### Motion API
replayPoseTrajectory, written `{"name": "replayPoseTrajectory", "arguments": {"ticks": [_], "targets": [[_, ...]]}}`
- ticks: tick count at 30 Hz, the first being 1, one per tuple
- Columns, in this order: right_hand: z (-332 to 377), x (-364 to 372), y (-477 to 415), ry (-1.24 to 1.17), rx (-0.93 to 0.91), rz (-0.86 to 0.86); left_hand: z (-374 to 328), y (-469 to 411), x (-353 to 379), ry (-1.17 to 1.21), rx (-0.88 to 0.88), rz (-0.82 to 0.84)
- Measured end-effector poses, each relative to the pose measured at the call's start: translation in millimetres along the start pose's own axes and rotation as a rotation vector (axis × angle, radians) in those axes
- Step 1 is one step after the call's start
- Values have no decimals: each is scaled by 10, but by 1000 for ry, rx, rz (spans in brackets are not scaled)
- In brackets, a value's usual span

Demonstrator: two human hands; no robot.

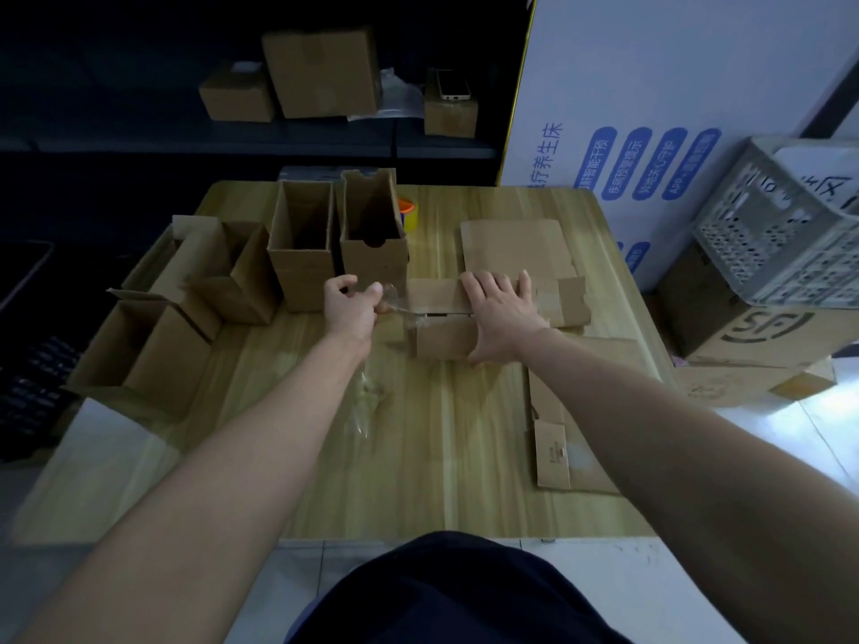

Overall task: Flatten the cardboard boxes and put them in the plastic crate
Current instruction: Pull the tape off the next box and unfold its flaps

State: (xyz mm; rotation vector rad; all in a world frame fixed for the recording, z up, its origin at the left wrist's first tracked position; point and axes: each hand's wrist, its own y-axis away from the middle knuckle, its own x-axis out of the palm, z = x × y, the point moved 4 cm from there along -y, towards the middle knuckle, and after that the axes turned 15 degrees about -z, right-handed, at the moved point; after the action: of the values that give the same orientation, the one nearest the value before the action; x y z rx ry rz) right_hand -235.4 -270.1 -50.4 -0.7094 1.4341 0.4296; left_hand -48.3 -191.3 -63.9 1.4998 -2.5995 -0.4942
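Beneath the crate (767,253), an SF box (762,332)

table (418,457) wood, centre | shelf (139,141) dark, 11 o'clock | panel (674,86) white, 1 o'clock | floor (650,587) pale, 6 o'clock | light dim

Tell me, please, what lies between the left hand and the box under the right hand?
In the head view, a strip of clear tape spans the gap, pinched by the left hand and running to the box that the right hand presses.
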Motion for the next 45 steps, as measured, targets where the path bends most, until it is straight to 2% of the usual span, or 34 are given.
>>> {"name": "replayPoseTrajectory", "arguments": {"ticks": [2,6,9,12,16,20,24,27,30,32,33,38,40,45], "targets": [[-24,-27,-22,3,18,9,-16,-23,20,-158,139,62],[-47,-25,-23,28,50,27,20,98,169,-440,298,301],[-22,-6,-23,24,62,32,17,143,226,-647,494,215],[7,24,-17,29,63,36,-28,197,257,-663,601,193],[-31,6,-21,12,44,33,-73,186,209,-526,507,194],[-6,-90,-119,-30,13,20,-46,79,130,-247,196,101],[-60,-162,-140,-108,40,39,41,-132,-59,54,-92,-145],[-92,-185,-138,-144,37,41,171,-272,-175,-5,-98,-205],[-167,-193,-144,-164,92,5,317,-404,-381,18,-143,-368],[-311,-209,-124,-164,142,-6,396,-503,-584,-24,-119,-475],[-389,-218,-110,-144,150,-3,416,-509,-640,-98,-72,-462],[-410,-246,-135,-144,149,-40,669,-277,-513,-450,185,-167],[-358,-225,-122,-152,137,-49,833,-219,-448,-506,237,-83],[-326,-155,-58,-185,125,-39,1242,-137,-405,-777,324,-13]]}}
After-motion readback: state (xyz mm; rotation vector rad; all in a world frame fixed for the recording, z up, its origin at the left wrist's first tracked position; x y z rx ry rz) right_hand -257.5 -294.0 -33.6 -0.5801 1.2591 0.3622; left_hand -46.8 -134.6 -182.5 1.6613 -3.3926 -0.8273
